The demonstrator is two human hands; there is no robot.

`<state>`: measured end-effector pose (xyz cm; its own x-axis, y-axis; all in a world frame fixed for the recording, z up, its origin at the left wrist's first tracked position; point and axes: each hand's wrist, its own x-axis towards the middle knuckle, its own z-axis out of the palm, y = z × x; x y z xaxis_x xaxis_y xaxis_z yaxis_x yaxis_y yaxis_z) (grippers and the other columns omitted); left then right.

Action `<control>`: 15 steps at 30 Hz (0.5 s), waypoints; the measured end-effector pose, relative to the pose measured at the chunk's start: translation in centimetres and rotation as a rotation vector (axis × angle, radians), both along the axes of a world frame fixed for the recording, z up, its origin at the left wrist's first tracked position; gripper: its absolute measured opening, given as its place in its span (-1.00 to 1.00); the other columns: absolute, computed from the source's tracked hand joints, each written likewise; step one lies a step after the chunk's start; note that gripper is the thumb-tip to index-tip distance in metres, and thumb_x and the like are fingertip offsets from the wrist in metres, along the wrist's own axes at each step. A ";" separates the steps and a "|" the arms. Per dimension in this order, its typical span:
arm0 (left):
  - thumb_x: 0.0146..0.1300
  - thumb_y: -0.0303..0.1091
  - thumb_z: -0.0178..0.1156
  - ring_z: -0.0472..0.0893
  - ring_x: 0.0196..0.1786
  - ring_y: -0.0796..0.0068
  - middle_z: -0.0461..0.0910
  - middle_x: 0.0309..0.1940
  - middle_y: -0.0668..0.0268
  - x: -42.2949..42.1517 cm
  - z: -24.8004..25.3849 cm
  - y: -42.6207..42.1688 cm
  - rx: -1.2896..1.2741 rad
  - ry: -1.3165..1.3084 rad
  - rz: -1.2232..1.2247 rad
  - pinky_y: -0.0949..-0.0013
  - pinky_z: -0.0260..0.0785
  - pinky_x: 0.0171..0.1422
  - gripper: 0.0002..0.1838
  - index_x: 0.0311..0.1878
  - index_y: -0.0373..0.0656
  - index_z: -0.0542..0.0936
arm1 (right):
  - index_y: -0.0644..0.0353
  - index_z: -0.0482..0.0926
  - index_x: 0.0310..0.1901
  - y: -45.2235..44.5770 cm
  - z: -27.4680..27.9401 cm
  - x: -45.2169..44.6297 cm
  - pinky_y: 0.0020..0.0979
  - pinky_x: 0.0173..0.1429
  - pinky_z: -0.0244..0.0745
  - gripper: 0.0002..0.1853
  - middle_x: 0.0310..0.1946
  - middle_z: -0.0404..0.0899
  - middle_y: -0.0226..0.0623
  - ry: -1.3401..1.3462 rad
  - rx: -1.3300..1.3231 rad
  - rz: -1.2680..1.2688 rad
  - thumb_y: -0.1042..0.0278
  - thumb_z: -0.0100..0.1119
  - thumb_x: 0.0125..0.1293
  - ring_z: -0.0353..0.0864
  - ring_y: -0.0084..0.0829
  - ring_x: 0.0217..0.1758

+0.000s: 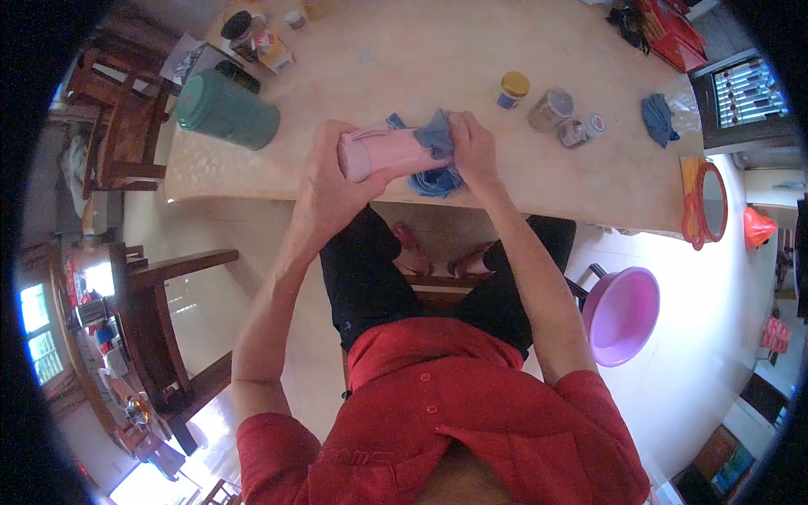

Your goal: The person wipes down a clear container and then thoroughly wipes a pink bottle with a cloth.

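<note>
Left hand [330, 181] curls around one end of a pink container [391, 157], thumb on its near side, probably to steady it sideways over the front of the table [589, 181]. Right hand [473, 150] bunches a blue cloth [434, 135] against the other end; the opposed grips likely stop any twisting. A green jug [225, 109] and gold-lidded jar [512, 90] stand apart to either side, seemingly leaving working room.

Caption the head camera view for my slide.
At a table, the left hand holds a pink container while the right hand holds blue cloth against it.
</note>
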<state>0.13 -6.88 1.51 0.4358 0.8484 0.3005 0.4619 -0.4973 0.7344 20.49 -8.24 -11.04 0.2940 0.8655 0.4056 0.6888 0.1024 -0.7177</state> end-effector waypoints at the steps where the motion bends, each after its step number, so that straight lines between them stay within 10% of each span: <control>1: -0.16 -0.33 0.41 0.49 -0.23 0.27 0.46 -0.31 0.15 -0.2 0.0 0.0 -0.033 0.039 0.004 0.29 0.37 -0.14 -0.46 -0.11 -0.20 0.36 | 0.21 0.48 -0.21 0.1 -0.5 0.1 -0.12 -0.29 0.40 -0.81 -0.35 0.51 -0.15 0.000 0.002 0.003 0.33 -0.07 0.23 0.53 -0.07 -0.33; 15: -0.14 -0.36 0.40 0.50 -0.21 0.26 0.44 -0.28 0.13 -0.2 -0.7 -0.5 -0.096 0.014 0.016 0.30 0.37 -0.11 -0.45 -0.09 -0.24 0.35 | 0.32 0.46 -0.08 -2.2 1.8 -3.2 -0.16 0.03 0.34 -0.64 -0.11 0.47 0.04 0.354 0.013 -0.115 0.17 -0.01 0.27 0.45 0.04 -0.07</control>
<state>-0.10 -7.41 0.82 0.4251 0.8802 0.2110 0.4799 -0.4169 0.7719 17.27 -10.41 -9.19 0.5132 0.8139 0.2725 0.4057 0.0498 -0.9127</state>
